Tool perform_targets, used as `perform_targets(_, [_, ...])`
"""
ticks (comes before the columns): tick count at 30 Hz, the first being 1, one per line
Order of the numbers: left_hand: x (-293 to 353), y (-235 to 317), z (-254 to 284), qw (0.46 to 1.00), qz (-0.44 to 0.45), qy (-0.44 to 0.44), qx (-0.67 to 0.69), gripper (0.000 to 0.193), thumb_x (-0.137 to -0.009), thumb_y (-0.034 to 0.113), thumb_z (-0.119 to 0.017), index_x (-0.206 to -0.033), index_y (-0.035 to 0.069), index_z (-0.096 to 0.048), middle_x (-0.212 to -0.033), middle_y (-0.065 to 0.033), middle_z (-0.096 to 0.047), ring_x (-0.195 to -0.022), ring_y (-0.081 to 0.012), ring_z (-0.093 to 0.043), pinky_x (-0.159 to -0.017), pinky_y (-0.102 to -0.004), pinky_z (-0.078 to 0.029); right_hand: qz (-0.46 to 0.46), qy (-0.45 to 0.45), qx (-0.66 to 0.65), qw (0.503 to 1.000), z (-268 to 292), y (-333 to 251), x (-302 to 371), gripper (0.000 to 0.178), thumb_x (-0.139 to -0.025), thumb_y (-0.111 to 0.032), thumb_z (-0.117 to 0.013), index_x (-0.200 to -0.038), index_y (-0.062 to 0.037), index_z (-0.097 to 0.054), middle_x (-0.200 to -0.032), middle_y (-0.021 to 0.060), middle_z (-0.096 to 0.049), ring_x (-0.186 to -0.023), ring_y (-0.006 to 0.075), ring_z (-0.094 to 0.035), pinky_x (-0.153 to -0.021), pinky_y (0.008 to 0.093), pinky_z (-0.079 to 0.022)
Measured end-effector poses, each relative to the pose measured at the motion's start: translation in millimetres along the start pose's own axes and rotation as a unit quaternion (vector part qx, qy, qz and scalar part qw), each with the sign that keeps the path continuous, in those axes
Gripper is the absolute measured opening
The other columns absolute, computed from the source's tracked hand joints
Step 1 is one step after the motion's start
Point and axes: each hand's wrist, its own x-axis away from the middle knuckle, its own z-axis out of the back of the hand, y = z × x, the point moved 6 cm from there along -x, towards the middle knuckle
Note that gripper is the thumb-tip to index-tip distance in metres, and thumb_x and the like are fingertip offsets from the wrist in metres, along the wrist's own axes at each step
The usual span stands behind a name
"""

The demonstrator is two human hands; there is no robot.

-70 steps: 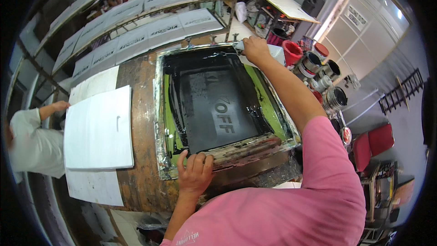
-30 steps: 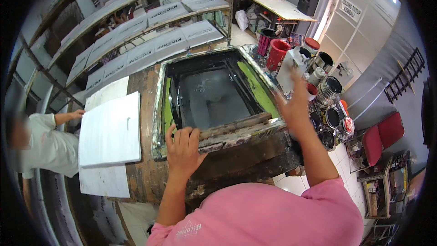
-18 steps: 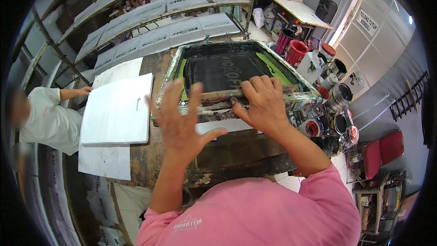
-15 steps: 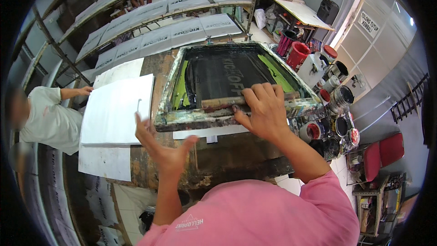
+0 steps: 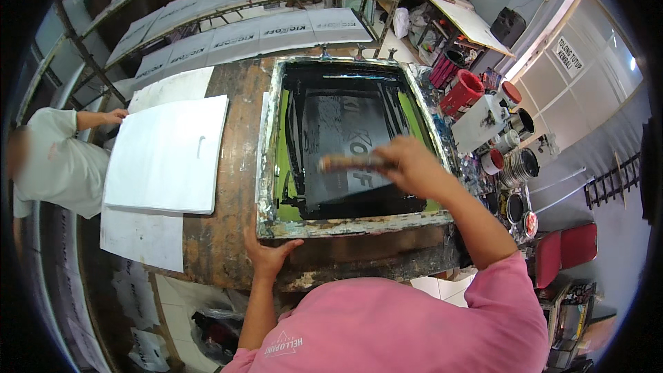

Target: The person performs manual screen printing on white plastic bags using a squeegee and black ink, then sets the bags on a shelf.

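A silk-screen frame (image 5: 352,226) lies on the worktable, its mesh smeared with black ink and edged in green. My right hand (image 5: 414,169) is closed around the right part of a squeegee's wooden handle (image 5: 345,162). The squeegee is over the middle of the mesh, and its blade is blurred. At the frame's near left corner, my left hand (image 5: 266,250) touches the wood with thumb and finger spread apart. Left of the frame lies a stack of white bags (image 5: 162,155) with a handle slot in the top one.
A co-worker's hand (image 5: 116,116) touches the stack's far left corner. Ink cans and a red tub (image 5: 464,90) crowd the table's right side. Racks with printed white sheets (image 5: 280,27) stand behind. A red chair (image 5: 579,245) is at the right.
The raised near side of the screen frame has come down onto the table. My right hand has moved the squeegee over the mesh. My left hand has come to the frame's near left corner.
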Motion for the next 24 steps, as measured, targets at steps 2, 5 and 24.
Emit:
perform_targets(2, [8,-16,-3,1.000,0.018,0.006,0.015,0.130,-0.045,0.042,-0.110,-0.154,0.001,-0.052,-0.127,-0.0166,-0.064,-0.116,-0.0340,-0.064,-0.103,-0.0460,-0.052,-0.003,0.067,-0.014,0.998,16,23,-45,0.027,-0.089,-0.019,-0.078,-0.113,-0.0099,-0.072,-0.099,0.0173,-0.072,-0.097,0.0410,-0.067,-0.087,0.0516,-0.050])
perform_targets(5, [9,-11,-6,1.000,0.013,0.015,0.005,0.134,-0.043,0.051,-0.107,-0.155,0.002,-0.052,-0.121,-0.0144,-0.060,-0.111,-0.0338,-0.062,-0.097,-0.0464,-0.053,0.043,0.111,0.036,0.992,11,91,-129,0.025,-0.090,-0.020,-0.076,-0.112,-0.0089,-0.071,-0.090,0.0199,-0.070,-0.094,0.0424,-0.068,-0.079,0.0513,-0.051])
perform_targets(24, [24,-18,-3,1.000,-0.030,-0.008,-0.006,0.145,-0.044,0.070,-0.099,-0.153,-0.003,-0.037,-0.144,-0.0185,-0.049,-0.130,-0.0349,-0.053,-0.110,-0.0497,-0.047,-0.021,0.042,0.157,0.986,-116,188,-326,0.041,-0.095,-0.026,-0.072,-0.135,-0.0172,-0.066,-0.121,0.0120,-0.076,-0.117,0.0352,-0.070,-0.099,0.0564,-0.046])
